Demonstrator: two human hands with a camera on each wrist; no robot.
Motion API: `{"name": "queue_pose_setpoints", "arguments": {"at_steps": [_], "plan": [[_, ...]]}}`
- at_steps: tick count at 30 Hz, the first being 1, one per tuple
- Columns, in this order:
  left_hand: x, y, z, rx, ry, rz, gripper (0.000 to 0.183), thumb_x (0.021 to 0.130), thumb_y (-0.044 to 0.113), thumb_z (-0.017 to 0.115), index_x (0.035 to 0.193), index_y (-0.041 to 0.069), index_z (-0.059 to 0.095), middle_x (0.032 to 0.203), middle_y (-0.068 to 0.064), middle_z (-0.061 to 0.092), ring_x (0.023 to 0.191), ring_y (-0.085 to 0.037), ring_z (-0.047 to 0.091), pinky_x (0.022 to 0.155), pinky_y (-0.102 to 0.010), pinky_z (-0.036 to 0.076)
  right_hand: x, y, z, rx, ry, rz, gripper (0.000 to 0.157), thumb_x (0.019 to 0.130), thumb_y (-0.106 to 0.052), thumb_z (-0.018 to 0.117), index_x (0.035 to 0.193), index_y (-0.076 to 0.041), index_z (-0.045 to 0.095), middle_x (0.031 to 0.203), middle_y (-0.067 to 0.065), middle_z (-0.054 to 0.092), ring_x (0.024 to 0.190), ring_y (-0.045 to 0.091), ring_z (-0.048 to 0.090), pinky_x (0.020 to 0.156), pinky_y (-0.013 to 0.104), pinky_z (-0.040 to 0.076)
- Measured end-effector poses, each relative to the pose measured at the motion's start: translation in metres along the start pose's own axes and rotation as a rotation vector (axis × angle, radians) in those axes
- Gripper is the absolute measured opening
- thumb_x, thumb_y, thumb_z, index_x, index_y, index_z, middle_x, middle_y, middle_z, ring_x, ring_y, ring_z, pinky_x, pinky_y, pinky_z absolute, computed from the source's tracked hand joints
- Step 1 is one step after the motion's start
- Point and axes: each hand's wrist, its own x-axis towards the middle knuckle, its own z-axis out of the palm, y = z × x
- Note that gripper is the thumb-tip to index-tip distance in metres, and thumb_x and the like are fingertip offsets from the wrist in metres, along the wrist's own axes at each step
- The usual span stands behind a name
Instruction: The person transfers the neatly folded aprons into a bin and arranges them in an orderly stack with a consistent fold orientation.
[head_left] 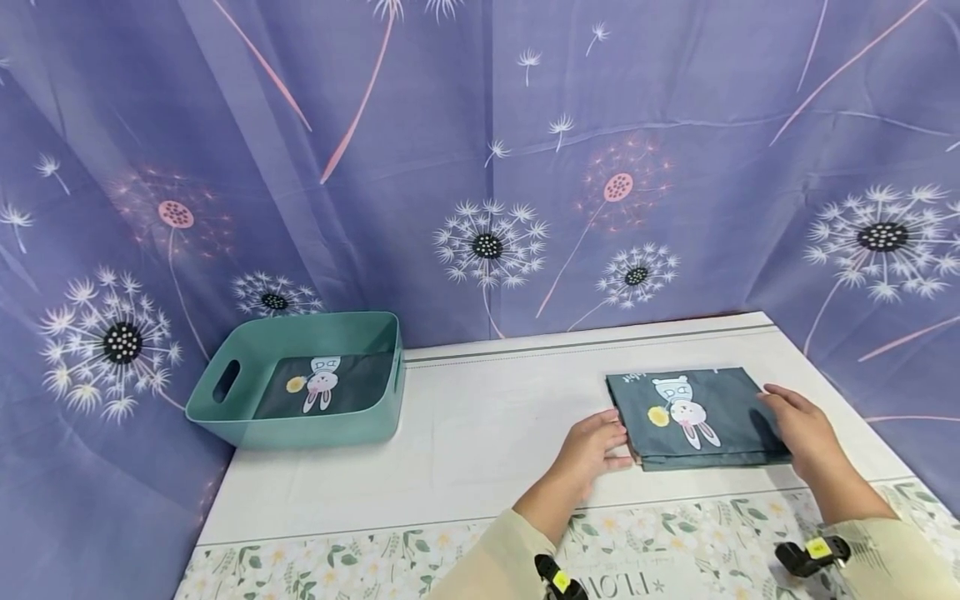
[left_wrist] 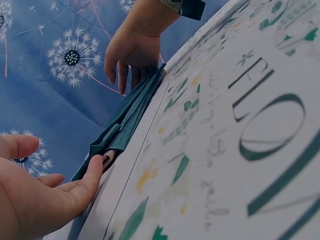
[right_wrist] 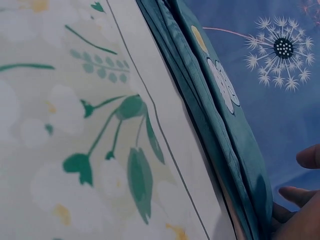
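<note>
Dark green fabric, folded into a flat, layered cloth pack [head_left: 738, 417], on the right part of the bench [head_left: 487, 433], between both hands. Probably light, limp, not fragile; layers could slide or sag if only the top one gets lifted. Best hold: both short ends, fingers under the bottom layer, thumbs on top. Top face has a white rabbit print [head_left: 688, 414], ears toward the wearer, yellow round patch [head_left: 658, 416] beside it. Near edge shows several uneven folds; pale bit [left_wrist: 108, 158] peeks out at the left corner, can't tell what. Left hand [head_left: 588, 454]: fingers loosely straight, touching left edge, thumb apart. Right hand [head_left: 806, 429]: fingers relaxed at right edge, not clamped. Far left, green basket [head_left: 315, 429] holds a similar folded cloth [head_left: 360, 387]; purple dandelion curtain [head_left: 405, 208] behind.
</note>
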Motion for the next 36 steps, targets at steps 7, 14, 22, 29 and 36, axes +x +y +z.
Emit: {"name": "queue_pose_setpoints", "arguments": {"at_steps": [7,14,22,29,36], "plan": [[-0.001,0.001,-0.005,-0.01,0.008,0.006,0.044,0.094,0.012,0.06,0.137,0.003,0.059,0.128,-0.017,0.066,0.122,-0.028,0.063,0.091,-0.047,0.06,-0.003,-0.002,0.003,-0.01,-0.02,-0.009,0.068,0.106,-0.043,0.039,0.159,-0.002,0.026,0.166,0.028,0.006,0.153,0.048,0.004,0.123,0.065,0.011],[-0.002,0.002,-0.009,-0.017,0.015,0.005,0.041,0.095,0.013,0.061,0.135,0.002,0.061,0.129,-0.018,0.066,0.121,-0.028,0.064,0.091,-0.046,0.06,-0.004,-0.001,0.006,0.004,-0.011,-0.018,0.066,0.106,-0.042,0.039,0.159,-0.004,0.029,0.167,0.027,0.007,0.154,0.047,0.004,0.123,0.065,0.01],[-0.002,0.007,-0.013,0.014,0.023,0.008,0.04,0.095,0.012,0.059,0.133,0.001,0.062,0.129,-0.017,0.067,0.123,-0.028,0.062,0.094,-0.045,0.059,-0.005,0.0,0.01,0.0,-0.008,-0.017,0.065,0.106,-0.043,0.04,0.158,-0.006,0.032,0.167,0.026,0.011,0.154,0.045,0.009,0.124,0.063,0.013],[0.001,0.007,-0.018,0.004,0.019,0.016,0.034,0.096,0.01,0.057,0.127,0.0,0.065,0.128,-0.015,0.068,0.124,-0.029,0.063,0.098,-0.043,0.057,-0.006,-0.001,0.012,0.007,-0.01,-0.014,0.064,0.106,-0.043,0.041,0.158,-0.008,0.033,0.167,0.025,0.01,0.154,0.045,0.008,0.124,0.063,0.012],[0.001,0.01,-0.025,-0.011,0.027,0.03,0.033,0.095,0.01,0.057,0.125,-0.002,0.065,0.126,-0.017,0.069,0.12,-0.028,0.066,0.099,-0.046,0.057,-0.008,-0.003,0.018,0.019,-0.029,-0.023,0.061,0.106,-0.043,0.042,0.157,-0.011,0.036,0.168,0.023,0.011,0.154,0.045,0.008,0.124,0.063,0.012]]}}
